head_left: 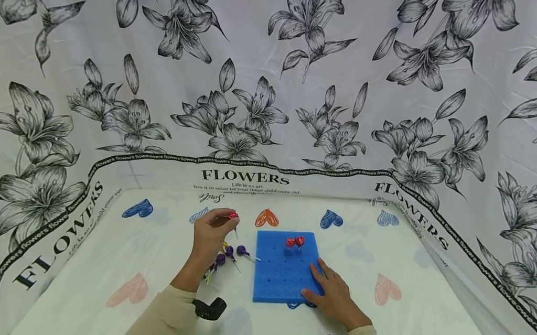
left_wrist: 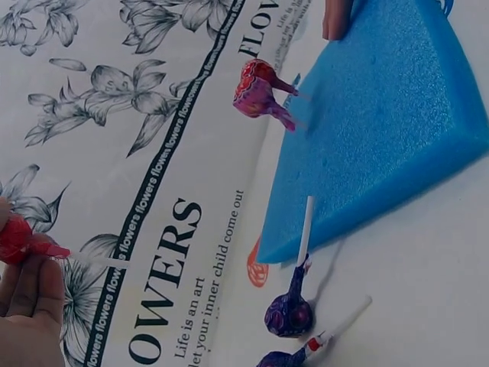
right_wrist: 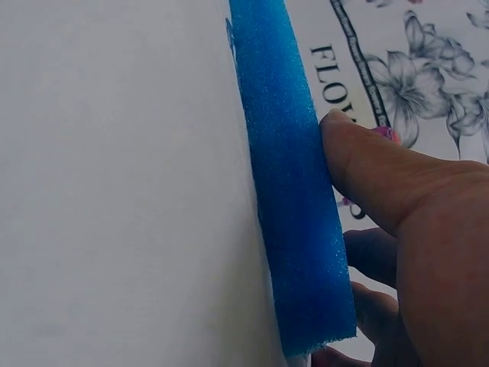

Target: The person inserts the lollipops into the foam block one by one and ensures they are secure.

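My left hand (head_left: 207, 240) pinches a red-wrapped lollipop (head_left: 233, 216) by its candy end, above the table beyond the foam's left side. Its white stick (left_wrist: 95, 258) points away from the fingers in the left wrist view. A blue foam block (head_left: 282, 277) with small holes lies flat on the table. Two red lollipops (head_left: 295, 241) stand side by side in its far right part, sticks down. At the block's near right corner rests my right hand (head_left: 333, 294), fingers spread along the edge. The right thumb (right_wrist: 367, 157) touches the block's edge.
Several purple lollipops (head_left: 229, 251) lie loosely left of the block. One purple lollipop (left_wrist: 290, 310) has its stick lying against the foam's edge. A white cloth with printed hearts (head_left: 131, 291) covers the table, and a flower-printed curtain (head_left: 245, 111) hangs around it.
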Motion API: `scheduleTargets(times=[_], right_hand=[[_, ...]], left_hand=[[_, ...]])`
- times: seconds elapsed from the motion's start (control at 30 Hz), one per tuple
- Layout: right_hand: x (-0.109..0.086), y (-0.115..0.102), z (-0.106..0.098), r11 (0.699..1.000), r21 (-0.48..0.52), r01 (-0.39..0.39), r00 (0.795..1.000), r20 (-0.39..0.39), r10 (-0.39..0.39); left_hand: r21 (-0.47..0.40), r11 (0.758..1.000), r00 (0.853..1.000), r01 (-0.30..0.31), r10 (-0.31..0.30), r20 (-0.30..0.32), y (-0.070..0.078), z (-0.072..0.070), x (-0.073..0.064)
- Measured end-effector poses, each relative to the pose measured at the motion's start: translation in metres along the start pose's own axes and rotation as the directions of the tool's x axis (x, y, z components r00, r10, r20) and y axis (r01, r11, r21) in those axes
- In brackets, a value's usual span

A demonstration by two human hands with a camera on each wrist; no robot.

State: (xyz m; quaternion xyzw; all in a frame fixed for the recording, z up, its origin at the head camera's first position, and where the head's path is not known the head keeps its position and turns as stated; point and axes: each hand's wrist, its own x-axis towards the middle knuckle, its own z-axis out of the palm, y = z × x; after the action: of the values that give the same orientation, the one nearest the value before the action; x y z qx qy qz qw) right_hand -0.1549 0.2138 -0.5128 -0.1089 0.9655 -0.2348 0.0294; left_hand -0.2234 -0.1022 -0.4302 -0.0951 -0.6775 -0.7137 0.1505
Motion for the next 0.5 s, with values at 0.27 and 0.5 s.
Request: scheduleTargets(times=[0.27,0.5], right_hand=[[0.003,0.001,-0.002,1.0,0.017,-0.003,1.0,-0.003,0.003],[0.002,0.003,0.002,1.0,0.015,-0.014,1.0,0.016,0.013]], left_hand=[[-0.022,1.0,0.999,0.006,-0.005,0.049,0.002,0.019,0.004],[-0.039,0.999,0.995,0.018,-0.015,0.094,0.002,0.032,0.003]])
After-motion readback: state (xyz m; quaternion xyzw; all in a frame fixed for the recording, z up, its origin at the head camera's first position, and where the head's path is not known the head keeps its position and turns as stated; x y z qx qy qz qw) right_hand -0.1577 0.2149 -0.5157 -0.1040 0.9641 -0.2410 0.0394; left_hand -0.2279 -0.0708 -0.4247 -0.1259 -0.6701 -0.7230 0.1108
